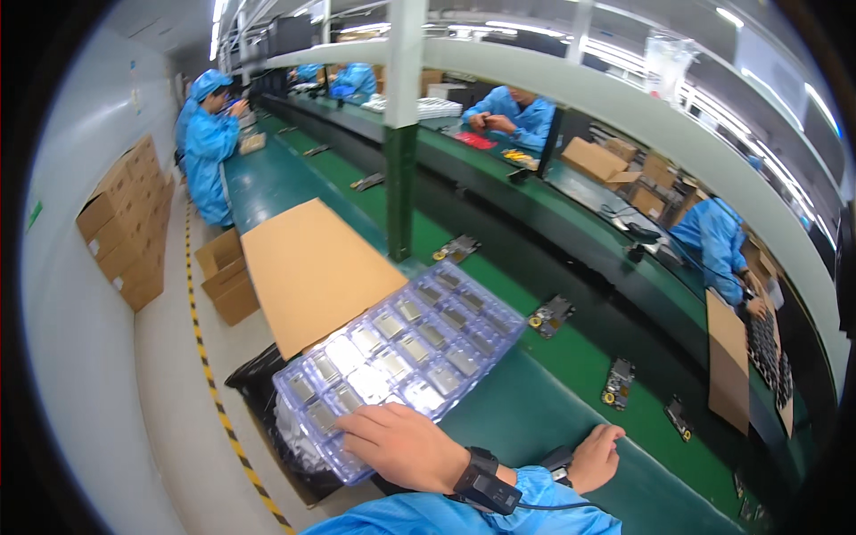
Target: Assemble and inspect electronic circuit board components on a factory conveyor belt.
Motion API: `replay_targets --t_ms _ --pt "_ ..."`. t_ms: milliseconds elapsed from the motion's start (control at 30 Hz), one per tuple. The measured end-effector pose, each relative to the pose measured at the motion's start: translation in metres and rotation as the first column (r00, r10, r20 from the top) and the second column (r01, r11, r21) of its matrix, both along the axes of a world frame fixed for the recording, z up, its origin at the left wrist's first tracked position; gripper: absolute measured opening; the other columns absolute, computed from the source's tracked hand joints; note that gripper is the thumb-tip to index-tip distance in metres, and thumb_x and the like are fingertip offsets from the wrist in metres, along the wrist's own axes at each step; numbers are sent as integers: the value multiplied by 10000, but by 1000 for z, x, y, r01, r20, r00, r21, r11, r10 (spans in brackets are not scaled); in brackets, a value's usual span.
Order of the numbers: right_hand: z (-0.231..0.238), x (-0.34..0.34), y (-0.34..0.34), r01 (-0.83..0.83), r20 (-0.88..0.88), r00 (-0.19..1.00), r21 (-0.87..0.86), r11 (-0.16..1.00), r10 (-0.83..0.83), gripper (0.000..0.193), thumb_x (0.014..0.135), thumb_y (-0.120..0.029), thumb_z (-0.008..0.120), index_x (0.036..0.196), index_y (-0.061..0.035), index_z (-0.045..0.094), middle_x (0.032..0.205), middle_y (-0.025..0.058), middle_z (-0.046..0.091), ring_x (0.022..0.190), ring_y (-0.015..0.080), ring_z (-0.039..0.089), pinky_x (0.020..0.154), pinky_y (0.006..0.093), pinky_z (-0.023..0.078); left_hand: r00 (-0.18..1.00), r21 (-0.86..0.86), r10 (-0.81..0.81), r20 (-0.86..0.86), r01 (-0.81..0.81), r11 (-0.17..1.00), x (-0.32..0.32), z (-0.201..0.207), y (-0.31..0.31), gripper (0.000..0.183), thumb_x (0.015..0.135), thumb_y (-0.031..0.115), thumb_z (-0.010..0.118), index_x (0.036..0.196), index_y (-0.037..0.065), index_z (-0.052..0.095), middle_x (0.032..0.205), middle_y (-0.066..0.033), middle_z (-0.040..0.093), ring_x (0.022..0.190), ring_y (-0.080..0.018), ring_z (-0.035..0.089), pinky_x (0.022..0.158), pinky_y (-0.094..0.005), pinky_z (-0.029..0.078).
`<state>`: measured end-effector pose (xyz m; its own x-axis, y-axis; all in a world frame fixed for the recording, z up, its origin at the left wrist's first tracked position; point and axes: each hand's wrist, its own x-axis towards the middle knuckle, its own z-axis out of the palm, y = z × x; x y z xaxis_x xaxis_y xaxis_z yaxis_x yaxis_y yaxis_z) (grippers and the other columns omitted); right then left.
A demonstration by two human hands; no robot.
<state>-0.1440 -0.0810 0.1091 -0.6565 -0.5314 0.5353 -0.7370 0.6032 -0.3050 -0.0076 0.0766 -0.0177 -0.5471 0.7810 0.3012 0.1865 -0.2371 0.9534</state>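
A clear plastic tray [513, 325] lies tilted across the left side of the bench, its pockets holding several flat silver metal pieces [390, 325]. My right hand [401, 446] crosses to the tray's near left corner. Its fingers bend down at the pockets there, touching the tray; the fingertips are partly hidden, so what they pinch cannot be made out. Out to the right, my left hand [596, 456] is curled closed above the bench edge, its forearm passing behind the right one. Anything inside its fingers is hidden. Each wrist wears a black device [486, 486].
Green belt [571, 383] runs past the bench, carrying several circuit boards [617, 383]. A brown cardboard sheet [312, 267] lies beyond the tray, near a green-and-white post [401, 134]. Cartons [129, 223] line the left wall. Co-workers in blue [209, 147] stand or sit farther off.
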Motion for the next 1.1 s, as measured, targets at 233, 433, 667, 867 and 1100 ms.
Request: replay_targets --t_ms 233,433,667,867,1100 --pt "26 117 101 508 262 861 -483 713 -435 164 937 -56 712 1091 -55 768 974 86 726 771 159 702 720 279 563 974 -16 219 55 -218 976 2 -4 4 294 824 1 646 1112 51 618 1034 -120 640 947 -233 647 798 -377 528" --pt "-24 288 197 867 643 460 -474 153 -612 167 987 -78 659 1010 56 755 795 88 726 683 136 714 609 254 579 985 -31 3 -170 -8 999 -16 4 -2 307 821 6 674 1120 27 611 1060 -132 654 878 -271 687 781 -389 558" --pt "-63 397 197 882 725 316 -462 -91 -612 187 973 -112 679 989 55 761 887 125 767 698 145 740 664 255 595 983 -40 -18 -185 11 999 -28 1 14 287 857 -45 607 1141 -4 610 1090 -152 630 941 -232 684 768 -339 594" --pt "-76 417 203 937 388 270 -318 148 -881 185 844 -166 743 966 -33 782 1027 127 761 876 266 750 787 338 608 314 274 501 -807 -552 788 -131 34 69 387 763 61 661 1140 -6 599 1158 -233 607 1136 -422 546 993 -524 423" --pt "-73 415 199 954 402 273 -228 194 -874 174 873 -112 699 987 12 744 1129 135 720 876 322 717 809 386 592 402 -192 301 -865 -819 541 -185 -5 75 630 814 252 810 1327 33 516 1321 -210 547 1259 -425 510 1043 -593 414"
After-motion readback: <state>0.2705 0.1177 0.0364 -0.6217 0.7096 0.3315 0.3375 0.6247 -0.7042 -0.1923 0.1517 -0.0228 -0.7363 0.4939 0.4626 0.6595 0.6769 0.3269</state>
